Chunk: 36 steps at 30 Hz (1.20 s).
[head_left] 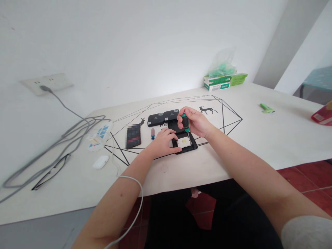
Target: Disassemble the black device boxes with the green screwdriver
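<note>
My right hand [195,121] is closed around a green-handled screwdriver [185,121], held upright with its tip down in an opened black device [187,144] on the table. A white and yellow part shows inside the device. My left hand [164,141] rests on the device's left edge, fingers curled and pressing it down. Two closed black boxes [155,119] lie just behind, side by side. A small blue and red tool [153,133] lies left of my left hand.
A dark phone [133,136] lies to the left, then a power strip [100,136] with grey cables, a white mouse [101,161] and glasses [50,172]. Green boxes [224,81] stand at the back, a green lighter [266,108] and red pack [323,116] at right.
</note>
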{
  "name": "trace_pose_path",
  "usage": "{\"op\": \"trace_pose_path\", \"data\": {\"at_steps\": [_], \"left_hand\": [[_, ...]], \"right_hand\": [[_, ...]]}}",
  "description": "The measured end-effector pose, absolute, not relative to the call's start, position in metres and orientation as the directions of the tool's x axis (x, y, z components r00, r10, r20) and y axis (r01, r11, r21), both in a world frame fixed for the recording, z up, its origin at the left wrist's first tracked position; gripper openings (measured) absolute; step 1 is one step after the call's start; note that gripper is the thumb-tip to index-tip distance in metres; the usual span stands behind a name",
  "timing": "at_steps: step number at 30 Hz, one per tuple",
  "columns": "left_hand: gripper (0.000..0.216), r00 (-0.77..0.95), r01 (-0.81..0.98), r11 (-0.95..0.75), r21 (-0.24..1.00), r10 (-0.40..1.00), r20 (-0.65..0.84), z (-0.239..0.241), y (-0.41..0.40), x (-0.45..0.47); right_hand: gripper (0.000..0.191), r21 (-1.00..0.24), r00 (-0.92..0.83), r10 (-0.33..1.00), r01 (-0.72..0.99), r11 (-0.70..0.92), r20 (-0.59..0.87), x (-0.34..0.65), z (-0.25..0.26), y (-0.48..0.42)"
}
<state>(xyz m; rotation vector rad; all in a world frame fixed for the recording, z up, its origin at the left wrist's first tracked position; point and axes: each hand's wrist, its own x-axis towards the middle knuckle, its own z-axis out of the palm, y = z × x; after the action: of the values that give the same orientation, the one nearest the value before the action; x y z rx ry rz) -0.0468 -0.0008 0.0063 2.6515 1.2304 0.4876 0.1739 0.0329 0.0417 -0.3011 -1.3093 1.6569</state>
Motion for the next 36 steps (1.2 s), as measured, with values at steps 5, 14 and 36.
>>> {"op": "trace_pose_path", "data": {"at_steps": [5,14,36], "left_hand": [[0.04,0.605,0.711,-0.642,0.287,0.767,0.215,0.0053,0.0001,-0.0475],[0.041,0.612,0.711,-0.645,0.282,0.764,0.204,0.0058,-0.0002,-0.0473],[0.038,0.618,0.707,-0.652,0.274,0.758,0.21,0.0055,0.0,-0.0476]], "right_hand": [[0.044,-0.85,-0.463,0.792,-0.51,0.128,0.397,0.1737,0.0368,0.0356],[0.041,-0.838,-0.515,0.783,-0.546,0.013,0.348,0.1739,0.0396,0.0349],[0.041,-0.83,-0.373,0.859,-0.549,0.1,0.35,0.1725,0.037,0.037]]}}
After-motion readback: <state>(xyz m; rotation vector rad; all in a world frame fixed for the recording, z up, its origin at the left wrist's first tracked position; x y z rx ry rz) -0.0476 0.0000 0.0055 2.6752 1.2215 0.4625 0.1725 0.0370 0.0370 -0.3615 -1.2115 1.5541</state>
